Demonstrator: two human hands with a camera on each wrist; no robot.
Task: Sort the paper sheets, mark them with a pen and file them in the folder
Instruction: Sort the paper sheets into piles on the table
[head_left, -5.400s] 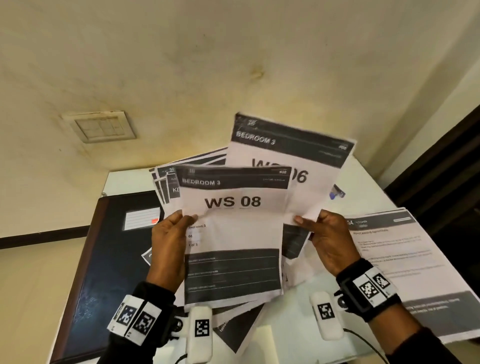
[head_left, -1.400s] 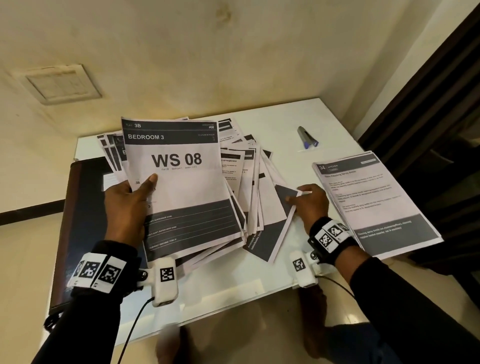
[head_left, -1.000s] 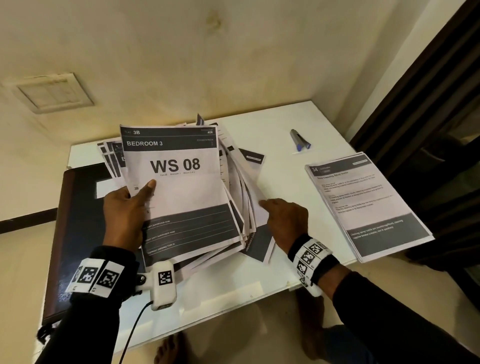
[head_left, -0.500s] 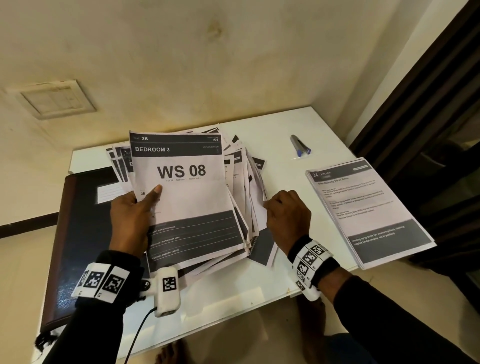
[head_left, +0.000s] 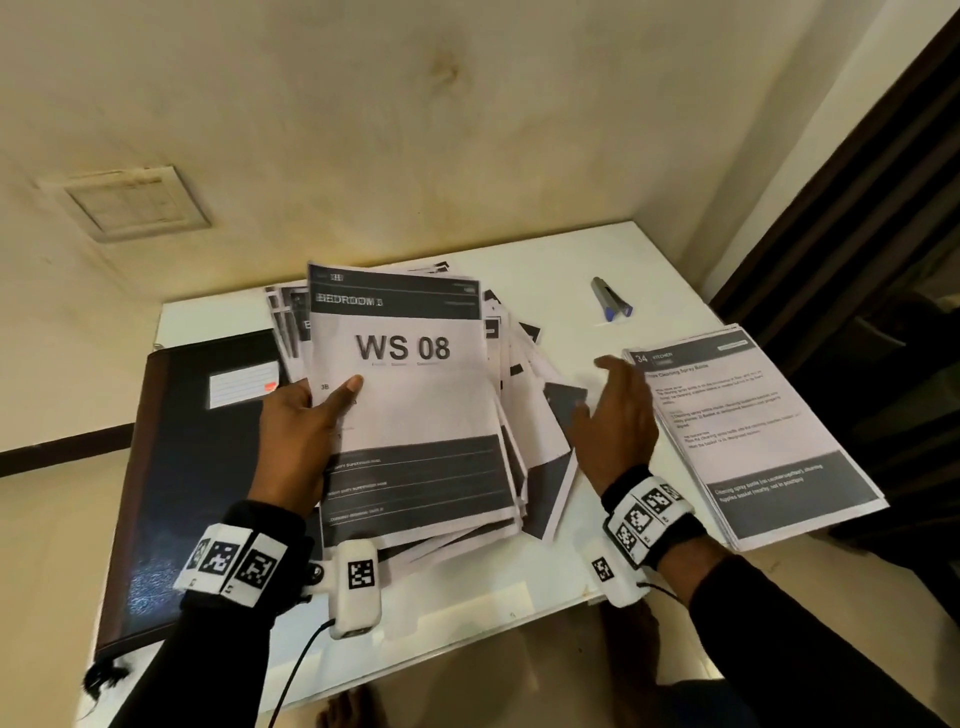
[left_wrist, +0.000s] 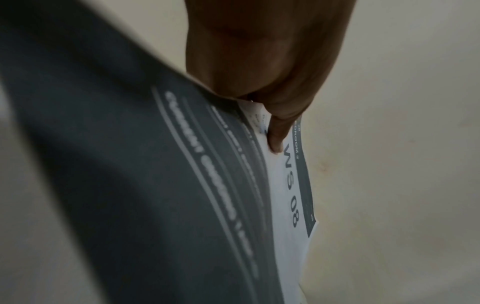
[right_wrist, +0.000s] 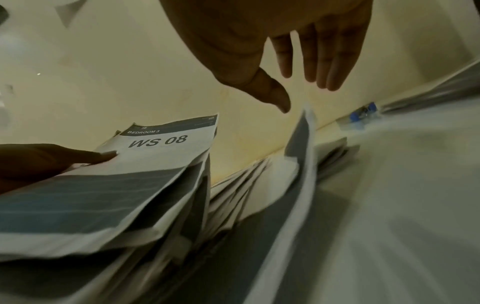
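While sorting is in hand, my left hand (head_left: 304, 441) pinches the fanned stack of paper sheets (head_left: 410, 410), "WS 08" on top, thumb across its face, raised above the desk (head_left: 545, 260). My right hand (head_left: 615, 415), fingers straight and apart, holds nothing, just right of that stack. Right of it: sorted Kitchen pile (head_left: 753, 431); behind-right: pen (head_left: 612, 301); left: folder (head_left: 192, 467), shut. Next, I judge: pick one loose sheet.

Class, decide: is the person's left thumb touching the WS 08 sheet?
Touching. The head view shows the left hand with its thumb pressed on the WS 08 sheet; both wrist views show the same contact.
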